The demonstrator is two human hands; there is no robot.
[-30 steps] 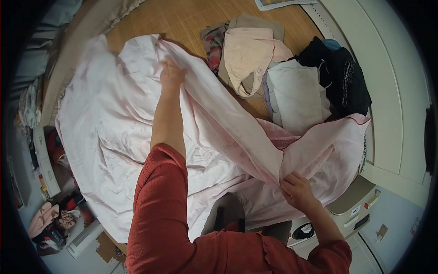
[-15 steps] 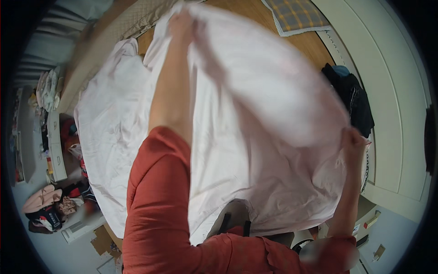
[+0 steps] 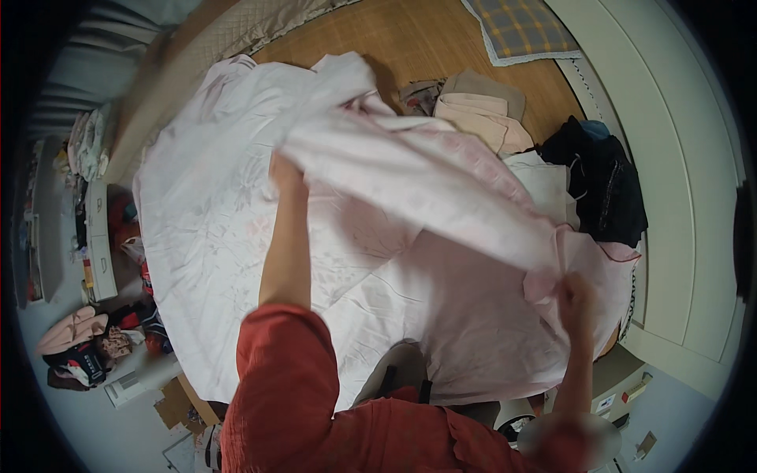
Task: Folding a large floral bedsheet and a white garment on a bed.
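Observation:
A large pale pink-white sheet or duvet cover lies wrinkled across the bed in front of me. My left hand grips an upper fold of the cloth near the middle of the bed, slightly blurred. Farther right and nearer to me, my right hand is closed on another part of the same cloth. Between the two hands the lifted part of the cloth sags in a thick, blurred band. Its far edge shows a pinker, patterned side. Both forearms come from red sleeves.
Beyond the cloth lie folded beige and peach fabrics on a brown mat. Dark clothes lie at the right edge beside a cream cabinet. A grey-yellow plaid pad rests at the far right. Piled clothes stand at the left.
Both hands have come down and nearer to me, drawing the cloth with them; the right one has also moved left. The folded fabrics beyond the cloth are now uncovered.

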